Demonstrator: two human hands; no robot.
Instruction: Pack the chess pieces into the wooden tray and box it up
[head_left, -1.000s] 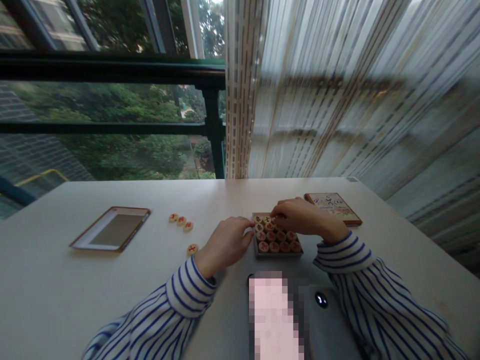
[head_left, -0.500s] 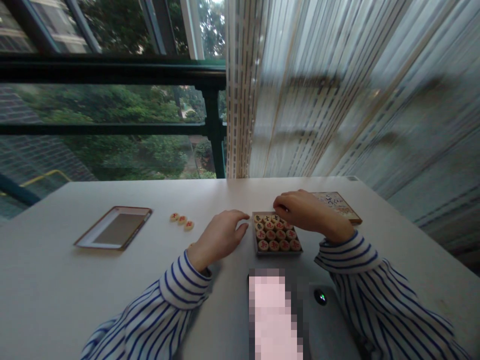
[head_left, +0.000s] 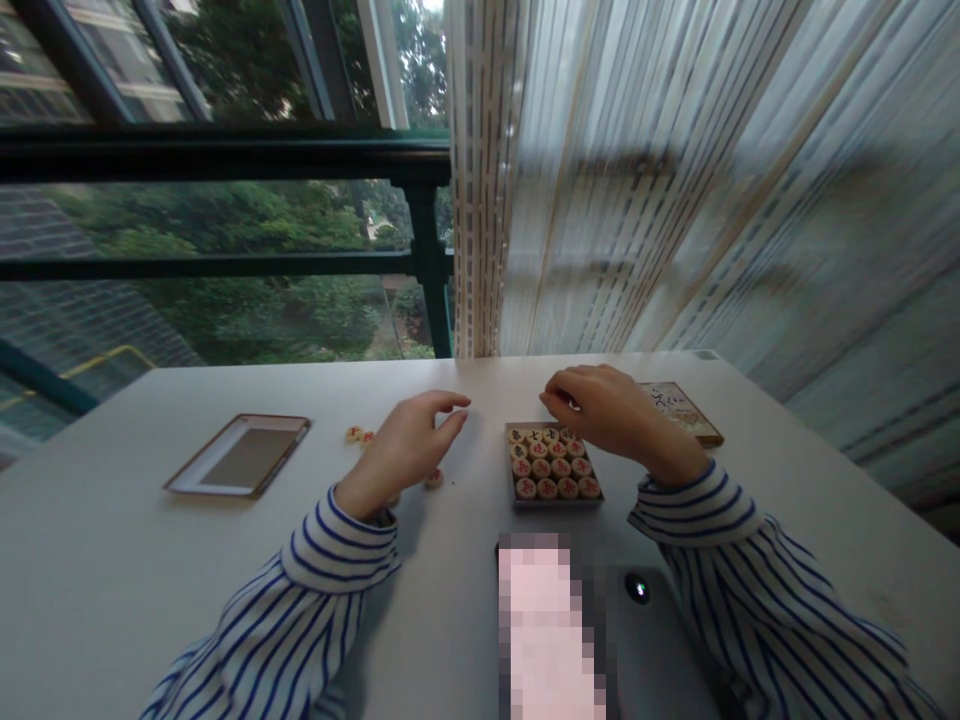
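In the head view my left hand (head_left: pixel 412 435) hovers over the white table with thumb and fingers apart, holding nothing. Partly covered by it are several round xiangqi pieces, one red-marked piece (head_left: pixel 433 479) showing below the fingers and another xiangqi piece (head_left: pixel 354 435) beyond the knuckles. My right hand (head_left: pixel 600 405) is closed with its fingers curled, above the far right corner of a square box (head_left: pixel 559 504). Whatever those fingers may hold is hidden. Rows of xiangqi pieces (head_left: pixel 560 467) with red or black characters fill the box's visible part.
A shallow open lid or tray (head_left: pixel 244 455) lies at left. Behind my right wrist sits a flat printed box or lid (head_left: pixel 686 415). A phone-like device (head_left: pixel 540 620) with a blurred screen and a grey device (head_left: pixel 652 640) lie at the near edge. A curtain (head_left: pixel 637 180) hangs behind the table (head_left: pixel 112 560).
My left hand has moved left, away from the box, and now covers some of the loose pieces. My right hand has shifted slightly away from me and stays curled.
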